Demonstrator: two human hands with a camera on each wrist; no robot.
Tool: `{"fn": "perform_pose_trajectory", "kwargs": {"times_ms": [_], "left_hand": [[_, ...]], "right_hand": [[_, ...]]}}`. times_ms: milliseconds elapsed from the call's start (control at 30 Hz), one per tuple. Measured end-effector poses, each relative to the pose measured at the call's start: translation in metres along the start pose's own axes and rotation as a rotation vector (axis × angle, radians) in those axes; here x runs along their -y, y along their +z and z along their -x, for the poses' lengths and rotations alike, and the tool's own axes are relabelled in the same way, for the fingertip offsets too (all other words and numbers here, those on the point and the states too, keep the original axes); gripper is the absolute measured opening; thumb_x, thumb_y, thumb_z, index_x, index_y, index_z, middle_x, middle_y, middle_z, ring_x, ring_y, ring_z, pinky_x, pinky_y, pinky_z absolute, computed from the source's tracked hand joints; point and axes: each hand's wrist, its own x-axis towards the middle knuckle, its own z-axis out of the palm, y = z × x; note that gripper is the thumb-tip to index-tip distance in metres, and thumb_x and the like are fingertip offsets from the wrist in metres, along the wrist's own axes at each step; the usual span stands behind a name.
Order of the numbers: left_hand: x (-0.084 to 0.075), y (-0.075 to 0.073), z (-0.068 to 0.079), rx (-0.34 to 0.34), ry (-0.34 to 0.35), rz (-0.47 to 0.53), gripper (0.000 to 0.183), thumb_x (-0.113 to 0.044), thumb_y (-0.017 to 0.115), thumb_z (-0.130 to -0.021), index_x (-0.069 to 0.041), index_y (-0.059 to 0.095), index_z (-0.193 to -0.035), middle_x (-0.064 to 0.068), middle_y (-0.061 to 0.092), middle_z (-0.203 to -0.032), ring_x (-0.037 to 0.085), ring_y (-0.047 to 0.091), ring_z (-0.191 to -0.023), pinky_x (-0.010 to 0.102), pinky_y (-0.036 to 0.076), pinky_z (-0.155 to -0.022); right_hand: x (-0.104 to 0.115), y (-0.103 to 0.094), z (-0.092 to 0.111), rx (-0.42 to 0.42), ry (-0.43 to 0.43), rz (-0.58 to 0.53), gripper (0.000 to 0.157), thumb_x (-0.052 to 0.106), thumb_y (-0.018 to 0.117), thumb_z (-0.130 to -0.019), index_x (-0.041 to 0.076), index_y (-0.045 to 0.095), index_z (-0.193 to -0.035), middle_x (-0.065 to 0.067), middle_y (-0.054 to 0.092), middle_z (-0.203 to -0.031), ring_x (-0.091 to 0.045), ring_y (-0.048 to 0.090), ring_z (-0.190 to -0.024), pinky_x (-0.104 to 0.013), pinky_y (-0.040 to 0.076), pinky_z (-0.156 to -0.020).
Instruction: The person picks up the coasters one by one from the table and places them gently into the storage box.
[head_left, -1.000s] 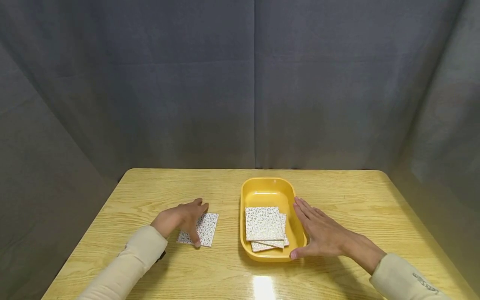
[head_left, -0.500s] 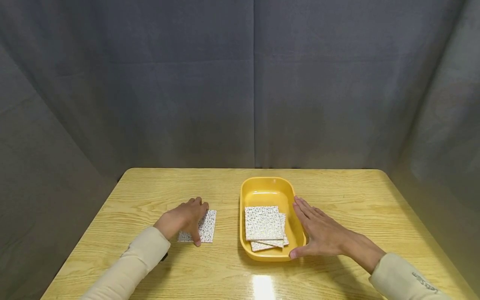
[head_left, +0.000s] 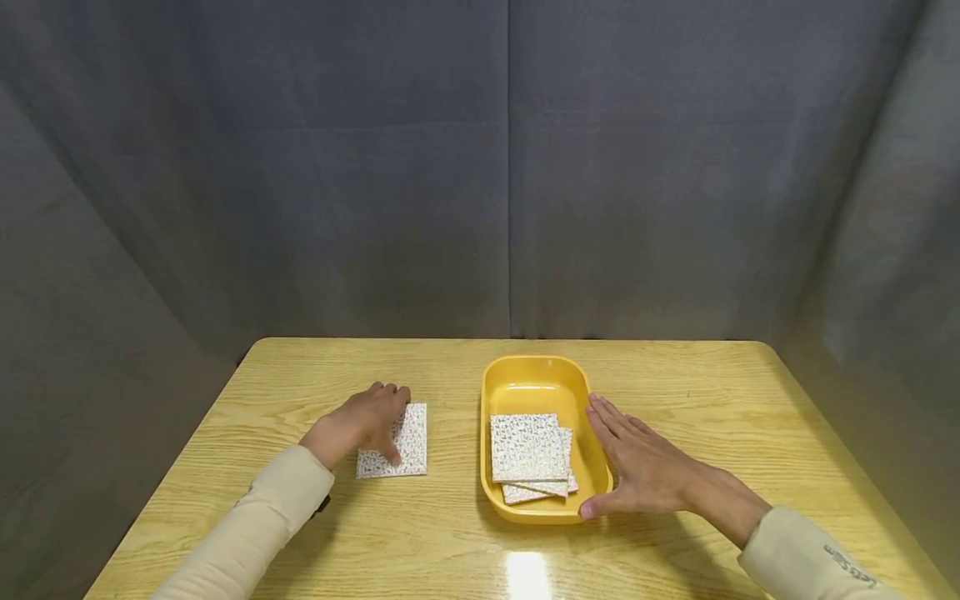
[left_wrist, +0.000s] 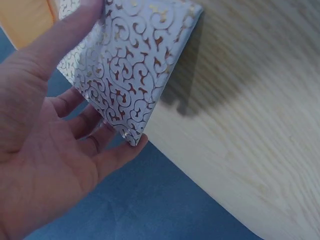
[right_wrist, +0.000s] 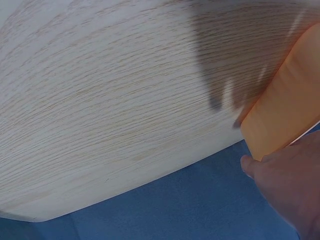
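Note:
My left hand (head_left: pixel 363 423) holds a square white coaster (head_left: pixel 411 437) on the left half of the table. In the left wrist view, the coaster (left_wrist: pixel 127 65) shows a raised scroll pattern with gold and brown gaps; the thumb lies across its face and the fingers are bent along its edge. A yellow plastic tray (head_left: pixel 536 368) stands right of centre, with several similar coasters (head_left: pixel 527 450) stacked askew in its near half. My right hand (head_left: pixel 648 467) rests against the tray's right rim, fingers straight and thumb by the near corner.
A wood-grain table (head_left: pixel 450 550) carries everything, its rounded far corners showing. Dark grey curtains (head_left: pixel 375 183) hang behind it and along both sides. A bright light reflection lies on the wood before the tray.
My left hand has moved slightly away from the person with the coaster, which has shifted and turned straighter. The right hand, tray and stack have stayed put.

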Motion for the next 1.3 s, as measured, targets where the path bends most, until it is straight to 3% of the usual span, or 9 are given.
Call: {"fn": "perform_pose_trajectory", "kwargs": {"times_ms": [200, 333, 433, 567, 700, 900, 1067, 1167, 1300], "left_hand": [[0.006, -0.013, -0.001, 0.039, 0.005, 0.062, 0.053, -0.025, 0.084, -0.08, -0.006, 0.06, -0.123, 0.006, 0.065, -0.112, 0.023, 0.062, -0.102, 0.041, 0.052, -0.087], [0.011, -0.024, 0.003, 0.051, 0.058, 0.144, 0.02, -0.017, 0.074, -0.09, -0.009, 0.063, -0.105, 0.001, 0.059, -0.088, 0.015, 0.05, -0.076, 0.033, 0.044, -0.069], [0.016, -0.032, 0.005, 0.03, 0.121, 0.209, 0.009, -0.011, 0.069, -0.094, -0.009, 0.061, -0.092, 0.001, 0.05, -0.075, 0.014, 0.041, -0.067, 0.03, 0.036, -0.064], [0.021, -0.038, 0.005, -0.007, 0.161, 0.278, 0.006, -0.009, 0.068, -0.095, -0.006, 0.063, -0.095, 0.004, 0.059, -0.083, 0.014, 0.048, -0.071, 0.03, 0.042, -0.067], [0.022, -0.044, 0.004, -0.03, 0.141, 0.363, 0.014, -0.01, 0.069, -0.094, -0.001, 0.064, -0.104, 0.007, 0.065, -0.094, 0.013, 0.054, -0.072, 0.032, 0.047, -0.07], [0.02, -0.051, 0.004, -0.037, 0.066, 0.668, 0.018, -0.009, 0.065, -0.096, 0.004, 0.061, -0.107, 0.005, 0.058, -0.082, 0.012, 0.049, -0.06, 0.029, 0.05, -0.055], [0.015, -0.054, 0.003, -0.067, 0.01, 0.915, 0.016, -0.013, 0.06, -0.099, -0.002, 0.05, -0.092, 0.001, 0.048, -0.077, 0.015, 0.048, -0.071, 0.032, 0.051, -0.062], [0.01, -0.055, 0.002, -0.067, 0.0, 1.012, 0.019, -0.014, 0.057, -0.1, 0.004, 0.053, -0.103, 0.007, 0.056, -0.089, 0.019, 0.056, -0.086, 0.037, 0.056, -0.073], [-0.002, -0.054, 0.001, -0.027, -0.01, 1.121, 0.044, -0.015, 0.056, -0.099, 0.011, 0.048, -0.133, 0.018, 0.058, -0.12, 0.028, 0.061, -0.108, 0.04, 0.057, -0.087]], "right_hand": [[0.0, 0.001, 0.0, 0.002, 0.003, -0.007, 0.134, 0.086, 0.06, -0.071, -0.011, 0.019, -0.154, -0.027, 0.011, -0.163, -0.043, 0.018, -0.15, -0.063, 0.028, -0.114], [0.0, 0.0, 0.0, 0.005, 0.007, -0.008, 0.134, 0.086, 0.06, -0.07, -0.01, 0.018, -0.154, -0.027, 0.011, -0.164, -0.042, 0.017, -0.15, -0.063, 0.028, -0.114], [-0.001, 0.0, 0.0, 0.007, 0.009, -0.007, 0.134, 0.086, 0.059, -0.071, -0.01, 0.018, -0.154, -0.026, 0.011, -0.164, -0.041, 0.017, -0.151, -0.063, 0.028, -0.114], [-0.001, 0.001, 0.0, 0.003, 0.01, -0.004, 0.134, 0.087, 0.059, -0.07, -0.01, 0.018, -0.155, -0.026, 0.012, -0.164, -0.041, 0.018, -0.151, -0.063, 0.028, -0.114], [-0.002, 0.002, 0.0, -0.003, 0.006, -0.003, 0.134, 0.086, 0.06, -0.07, -0.01, 0.019, -0.154, -0.027, 0.012, -0.163, -0.042, 0.018, -0.15, -0.063, 0.029, -0.114], [-0.001, 0.002, -0.001, -0.006, 0.001, 0.002, 0.134, 0.086, 0.06, -0.07, -0.01, 0.019, -0.154, -0.027, 0.013, -0.163, -0.043, 0.019, -0.15, -0.062, 0.029, -0.113], [-0.001, 0.001, -0.001, -0.005, 0.0, -0.002, 0.134, 0.086, 0.06, -0.071, -0.01, 0.019, -0.154, -0.027, 0.012, -0.163, -0.042, 0.018, -0.15, -0.062, 0.029, -0.114], [0.0, 0.001, -0.001, -0.006, -0.002, -0.006, 0.133, 0.086, 0.06, -0.071, -0.01, 0.019, -0.154, -0.027, 0.012, -0.163, -0.043, 0.018, -0.15, -0.062, 0.029, -0.113], [0.0, 0.001, -0.001, -0.008, -0.005, -0.005, 0.133, 0.086, 0.06, -0.071, -0.01, 0.02, -0.154, -0.027, 0.012, -0.163, -0.043, 0.019, -0.15, -0.062, 0.029, -0.113]]}}
